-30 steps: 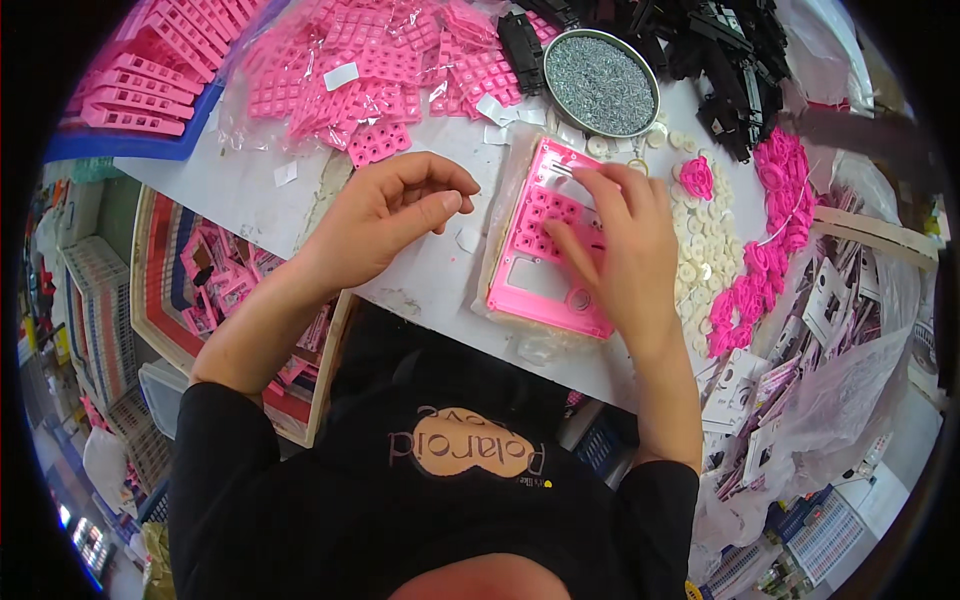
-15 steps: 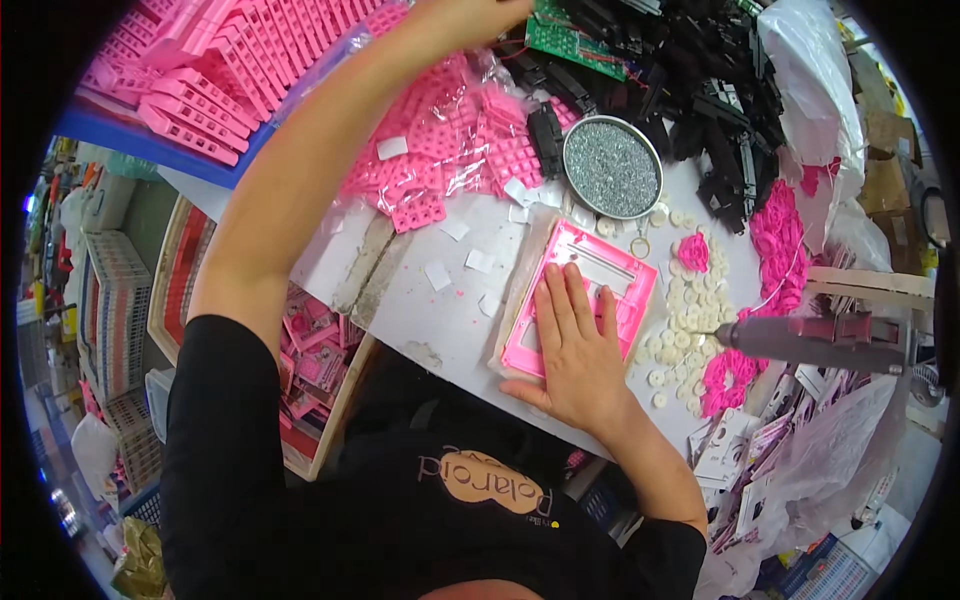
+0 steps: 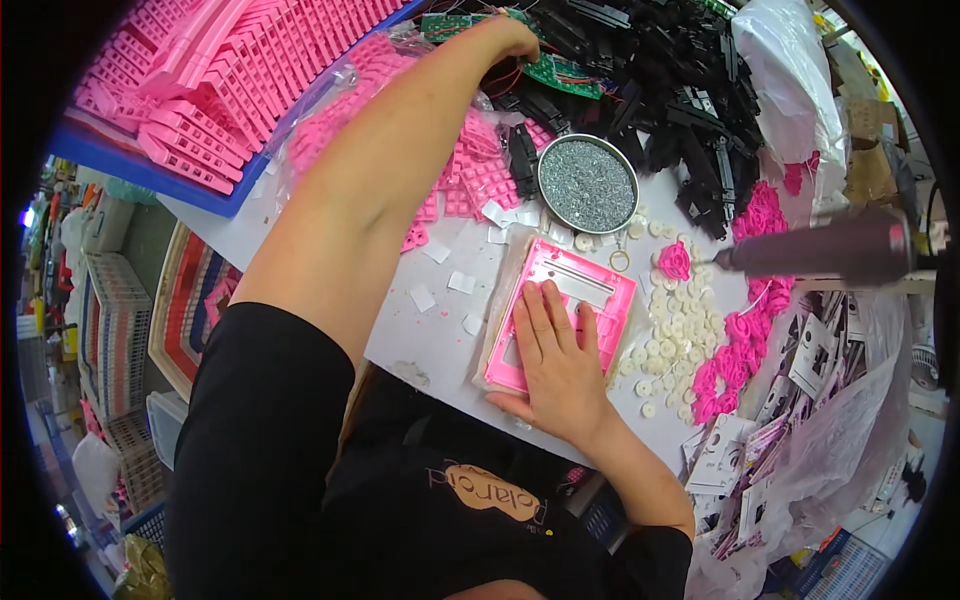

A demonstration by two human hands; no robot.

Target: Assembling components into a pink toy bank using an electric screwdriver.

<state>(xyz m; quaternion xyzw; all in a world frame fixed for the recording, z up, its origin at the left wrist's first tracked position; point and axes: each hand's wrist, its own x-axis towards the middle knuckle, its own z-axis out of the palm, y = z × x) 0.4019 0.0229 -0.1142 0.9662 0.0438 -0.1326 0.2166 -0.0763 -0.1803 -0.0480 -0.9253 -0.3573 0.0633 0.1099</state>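
My right hand (image 3: pixel 560 370) lies palm down on a pink plastic case (image 3: pixel 614 325), the fingers straight and a little spread, the thumb stuck out to the left past the case's near edge; I press on it flat and have nothing gripped. The case sits on a pale pad (image 3: pixel 497 335) on the white table (image 3: pixel 400 345), in front of my body and slightly to the right. My left hand (image 3: pixel 512 38) is far out at the top, by the green circuit boards (image 3: pixel 560 75) with their red wires; my fingertips are hidden there, so I cannot tell how far apart they are or whether they hold a board. My left forearm crosses above the bagged pink keypads (image 3: pixel 480 180). Just beyond the case stands a round dish of screws (image 3: pixel 588 185), with a small brass ring (image 3: pixel 619 261) near it. White wheels (image 3: pixel 675 340) lie scattered to the right of the case, and paper scraps (image 3: pixel 461 282) to its left. Farther right are bright pink bands (image 3: pixel 745 330), a dark power screwdriver (image 3: pixel 830 248) above them, and printed cards (image 3: pixel 720 455). Black plastic parts (image 3: pixel 690 120) are heaped behind the dish; at the far left a blue tray (image 3: pixel 225 200) holds rows of pink frames (image 3: pixel 200 90).
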